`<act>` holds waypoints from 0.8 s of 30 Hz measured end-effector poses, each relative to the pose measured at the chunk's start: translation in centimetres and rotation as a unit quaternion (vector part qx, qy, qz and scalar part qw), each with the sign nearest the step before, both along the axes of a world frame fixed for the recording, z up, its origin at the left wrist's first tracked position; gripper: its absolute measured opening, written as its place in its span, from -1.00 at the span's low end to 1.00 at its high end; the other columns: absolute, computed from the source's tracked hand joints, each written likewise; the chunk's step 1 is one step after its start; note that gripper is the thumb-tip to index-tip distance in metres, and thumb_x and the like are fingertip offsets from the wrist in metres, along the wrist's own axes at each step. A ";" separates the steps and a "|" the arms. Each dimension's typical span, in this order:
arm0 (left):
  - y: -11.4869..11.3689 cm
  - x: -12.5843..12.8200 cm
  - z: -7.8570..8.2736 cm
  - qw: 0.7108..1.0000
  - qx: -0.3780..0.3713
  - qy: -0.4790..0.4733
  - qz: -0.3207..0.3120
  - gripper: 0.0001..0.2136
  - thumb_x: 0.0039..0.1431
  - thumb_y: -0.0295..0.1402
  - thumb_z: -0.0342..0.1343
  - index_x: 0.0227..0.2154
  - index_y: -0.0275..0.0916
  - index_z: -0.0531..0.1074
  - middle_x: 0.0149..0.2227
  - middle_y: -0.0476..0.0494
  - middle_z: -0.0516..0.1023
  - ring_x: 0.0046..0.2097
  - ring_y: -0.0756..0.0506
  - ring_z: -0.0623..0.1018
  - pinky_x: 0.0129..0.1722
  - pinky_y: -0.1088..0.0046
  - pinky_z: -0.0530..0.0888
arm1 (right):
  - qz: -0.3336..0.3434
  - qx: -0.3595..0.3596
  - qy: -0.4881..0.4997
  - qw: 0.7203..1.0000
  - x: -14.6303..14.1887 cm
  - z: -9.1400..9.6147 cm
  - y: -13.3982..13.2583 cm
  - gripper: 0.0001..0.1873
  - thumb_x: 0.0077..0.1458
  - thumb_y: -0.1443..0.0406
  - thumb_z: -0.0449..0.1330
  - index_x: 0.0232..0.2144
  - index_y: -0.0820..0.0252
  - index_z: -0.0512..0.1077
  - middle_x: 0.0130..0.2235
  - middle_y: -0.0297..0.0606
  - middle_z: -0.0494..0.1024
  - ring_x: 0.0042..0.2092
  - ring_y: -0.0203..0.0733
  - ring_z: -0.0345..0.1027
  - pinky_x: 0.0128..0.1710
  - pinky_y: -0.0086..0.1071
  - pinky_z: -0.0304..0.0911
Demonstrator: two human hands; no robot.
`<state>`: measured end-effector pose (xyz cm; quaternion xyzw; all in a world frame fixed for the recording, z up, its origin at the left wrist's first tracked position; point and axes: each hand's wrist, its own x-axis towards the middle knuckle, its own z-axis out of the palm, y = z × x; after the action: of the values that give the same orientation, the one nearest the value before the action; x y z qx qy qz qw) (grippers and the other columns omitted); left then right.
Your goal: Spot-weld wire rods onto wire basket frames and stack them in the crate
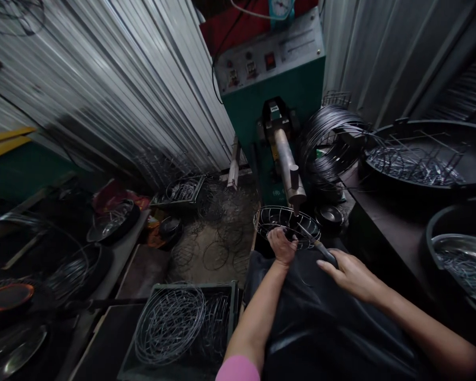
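Observation:
My left hand [282,246] is closed on the near rim of a round wire basket [265,214], just below the machine's metal arm. In my right hand [349,272] is a grey-handled tool [324,252] with a slim metal shaft. The shaft points up and left over the basket, towards the tip of the spot welder [290,169]. Whether the tool's end touches the wire cannot be made out, as the area is dark. A black apron [313,312] covers the lap beneath both hands.
Right of the machine hangs a coil of wire [325,137]. Large black pans [404,182] with small metal pieces stand on the right bench. At lower left, a green crate [178,365] holds several wire rounds. More wire rounds [216,255] lie on the floor.

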<state>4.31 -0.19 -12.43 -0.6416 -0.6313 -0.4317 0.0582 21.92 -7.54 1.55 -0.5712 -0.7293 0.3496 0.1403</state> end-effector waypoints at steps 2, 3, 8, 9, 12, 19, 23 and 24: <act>-0.2 0.0 0.1 1.000 -0.003 0.005 -0.005 -0.68 -0.14 -0.39 0.16 -0.26 -0.25 0.26 -0.30 -0.20 0.36 -0.20 -0.23 0.38 -0.12 0.13 0.27 | -0.015 0.002 -0.029 0.999 -0.5 0.2 -0.1 -0.61 0.17 0.10 -0.07 -0.23 0.26 0.39 -0.20 -0.05 0.50 -0.15 -0.02 0.40 -0.14 -0.29 0.25; -0.3 0.0 0.0 1.000 -0.004 0.006 -0.009 -0.68 -0.14 -0.41 0.15 -0.26 -0.25 0.26 -0.29 -0.20 0.36 -0.20 -0.23 0.38 -0.11 0.12 0.26 | -0.020 0.004 -0.044 0.999 -0.7 0.3 -0.2 -0.63 0.17 0.13 -0.06 -0.23 0.27 0.39 -0.21 -0.05 0.50 -0.16 -0.02 0.40 -0.14 -0.29 0.25; -0.3 0.1 -0.9 0.999 0.002 -0.015 -0.030 -0.64 -0.22 -0.52 0.12 -0.26 -0.23 0.24 -0.28 -0.17 0.36 -0.20 -0.21 0.39 -0.12 0.15 0.24 | -0.006 0.054 -0.107 0.993 -1.2 0.0 -0.1 -0.68 0.19 0.22 -0.03 -0.13 0.31 0.37 -0.20 -0.02 0.47 -0.17 -0.05 0.38 -0.14 -0.28 0.24; -0.3 0.1 -1.1 0.999 0.004 -0.022 -0.035 -0.63 -0.23 -0.52 0.11 -0.26 -0.23 0.24 -0.28 -0.17 0.35 -0.20 -0.21 0.39 -0.12 0.15 0.24 | 0.004 0.063 -0.121 0.991 -1.2 -0.1 0.0 -0.67 0.19 0.23 -0.02 -0.10 0.32 0.36 -0.20 0.00 0.46 -0.16 -0.04 0.38 -0.14 -0.27 0.24; -0.2 0.3 -1.5 0.998 0.010 -0.047 -0.044 -0.63 -0.25 -0.53 0.11 -0.27 -0.24 0.23 -0.30 -0.16 0.33 -0.21 -0.20 0.38 -0.12 0.16 0.26 | 0.035 0.069 -0.184 0.980 -1.1 0.3 0.4 -0.65 0.19 0.25 -0.01 -0.05 0.36 0.34 -0.21 0.01 0.44 -0.16 -0.02 0.38 -0.16 -0.25 0.25; -0.2 0.8 -2.7 0.992 0.005 -0.115 -0.048 -0.62 -0.24 -0.44 0.17 -0.28 -0.24 0.22 -0.32 -0.14 0.29 -0.23 -0.18 0.40 -0.15 0.18 0.35 | 0.089 0.087 -0.269 0.955 -1.8 1.9 0.5 -0.72 0.18 0.26 0.02 -0.16 0.36 0.36 -0.23 0.02 0.40 -0.18 0.03 0.35 -0.22 -0.24 0.26; 0.0 1.0 -3.1 0.983 -0.028 -0.166 -0.069 -0.52 -0.31 -0.41 0.23 -0.23 -0.23 0.21 -0.27 -0.16 0.31 -0.20 -0.19 0.43 -0.17 0.22 0.40 | 0.084 0.091 -0.272 0.954 -2.8 2.0 0.0 -0.75 0.16 0.28 0.03 -0.18 0.35 0.37 -0.24 0.04 0.40 -0.17 0.06 0.34 -0.25 -0.23 0.27; 0.1 1.0 -3.1 0.982 -0.033 -0.172 -0.073 -0.50 -0.33 -0.41 0.23 -0.23 -0.23 0.21 -0.26 -0.16 0.32 -0.19 -0.20 0.43 -0.17 0.22 0.41 | 0.084 0.092 -0.274 0.954 -3.0 2.0 -0.1 -0.75 0.16 0.28 0.03 -0.19 0.35 0.38 -0.25 0.04 0.39 -0.17 0.06 0.33 -0.25 -0.22 0.27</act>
<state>5.32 -0.11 -15.58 -0.6037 -0.5974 -0.5177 -0.1034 18.90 -7.66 3.55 -0.5667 -0.8137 0.1221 -0.0427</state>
